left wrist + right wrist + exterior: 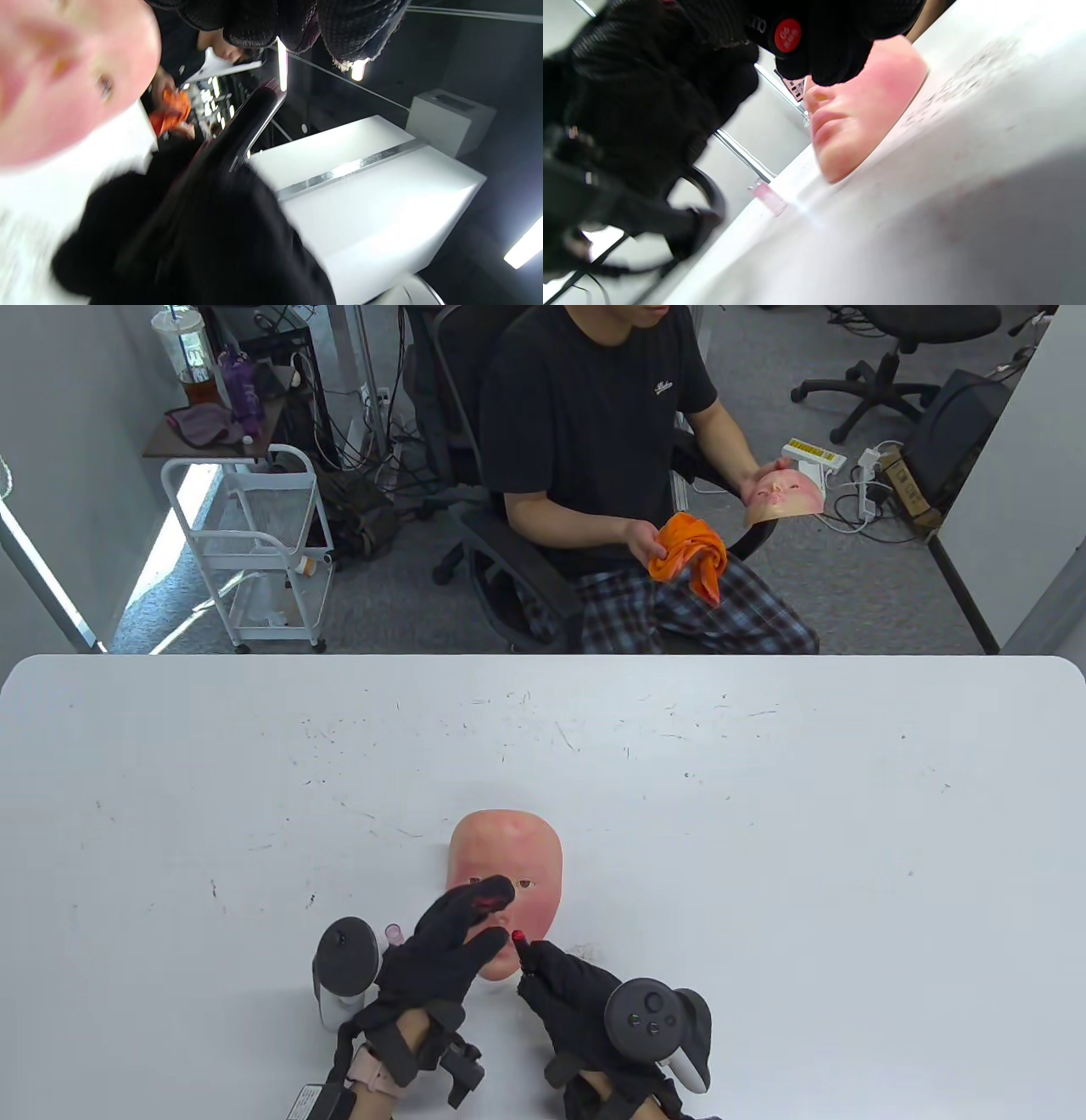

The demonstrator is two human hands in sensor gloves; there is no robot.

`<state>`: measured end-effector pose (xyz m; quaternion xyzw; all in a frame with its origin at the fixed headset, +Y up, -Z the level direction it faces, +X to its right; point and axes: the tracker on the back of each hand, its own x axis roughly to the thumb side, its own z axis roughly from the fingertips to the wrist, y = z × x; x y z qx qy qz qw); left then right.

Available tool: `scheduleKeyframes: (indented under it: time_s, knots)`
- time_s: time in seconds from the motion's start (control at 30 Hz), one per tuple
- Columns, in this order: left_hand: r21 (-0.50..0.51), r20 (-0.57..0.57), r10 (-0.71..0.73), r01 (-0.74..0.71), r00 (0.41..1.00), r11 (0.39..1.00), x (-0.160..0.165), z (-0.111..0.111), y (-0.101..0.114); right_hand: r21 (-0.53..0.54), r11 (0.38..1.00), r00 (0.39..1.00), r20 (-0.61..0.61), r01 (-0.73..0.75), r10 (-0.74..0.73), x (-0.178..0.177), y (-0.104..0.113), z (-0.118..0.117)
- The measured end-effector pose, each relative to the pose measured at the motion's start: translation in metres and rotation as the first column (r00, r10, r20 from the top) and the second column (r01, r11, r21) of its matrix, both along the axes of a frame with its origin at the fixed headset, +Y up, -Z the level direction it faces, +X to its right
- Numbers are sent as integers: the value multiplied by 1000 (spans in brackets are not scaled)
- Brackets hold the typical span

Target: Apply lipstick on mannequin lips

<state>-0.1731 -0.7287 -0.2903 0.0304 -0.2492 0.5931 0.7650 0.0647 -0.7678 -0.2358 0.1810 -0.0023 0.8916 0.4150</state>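
A pink mannequin face lies face up on the white table, near the front edge. My left hand rests on its left cheek and eye, fingers spread over it. My right hand grips a black lipstick with a red tip, the tip just above the mouth area. In the right wrist view the bare lips show below my fingers, which hold the lipstick base. In the left wrist view the face is blurred and the dark tube shows.
A clear pinkish lipstick cap lies on the table beside my left hand, also in the right wrist view. A seated person across the table holds another face and an orange cloth. A white cart stands back left.
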Motion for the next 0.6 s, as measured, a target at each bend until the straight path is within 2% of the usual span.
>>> scheduleKeyframes:
  time_s: [0.1,0.2,0.27,0.37,0.6]
  knots:
    - [65,-81,-222,227,972,972,0,-15,34,43,997,996,58,-64,61,1,3,2]
    - [30,-116,-430,435,896,900,7,-39,49,81,988,987,95,-134,127,1,4,3]
    - [-11,-103,-504,506,857,863,12,-55,46,99,979,980,107,-176,165,-1,4,4]
    - [-69,-81,-540,536,838,842,16,-77,33,112,963,966,117,-244,231,-4,4,6]
    - [-126,-19,-640,633,768,763,20,-102,4,110,931,933,133,-349,334,-13,4,4]
